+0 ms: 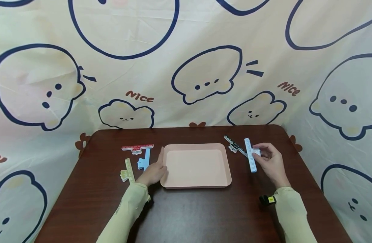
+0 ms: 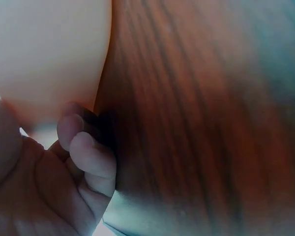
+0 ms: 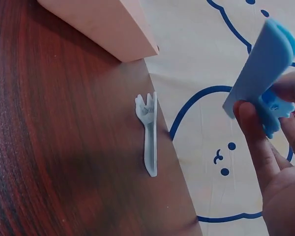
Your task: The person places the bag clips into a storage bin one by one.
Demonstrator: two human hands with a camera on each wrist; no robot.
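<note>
My right hand (image 1: 270, 162) pinches a light blue clip (image 1: 250, 156) with a ruler-marked bar, above the table's right side. In the right wrist view, thumb and fingers press the shaped handle of this blue clip (image 3: 265, 66). A dark green clip (image 1: 235, 146) lies just beyond it, partly overlapped in the head view. Over at the tray's left side, my left hand (image 1: 153, 172) holds the rim of the pale pink tray (image 1: 195, 184). Its fingers (image 2: 93, 155) curl by the tray's edge in the left wrist view, where the thumb is hard to make out.
Left of the tray lie a red clip (image 1: 137, 147), a blue clip (image 1: 144, 161) and a yellow clip (image 1: 129, 170), the blue one close to my left hand. All stand on a dark brown table (image 1: 192, 212). A patterned cloth (image 1: 161, 81) hangs behind its far edge.
</note>
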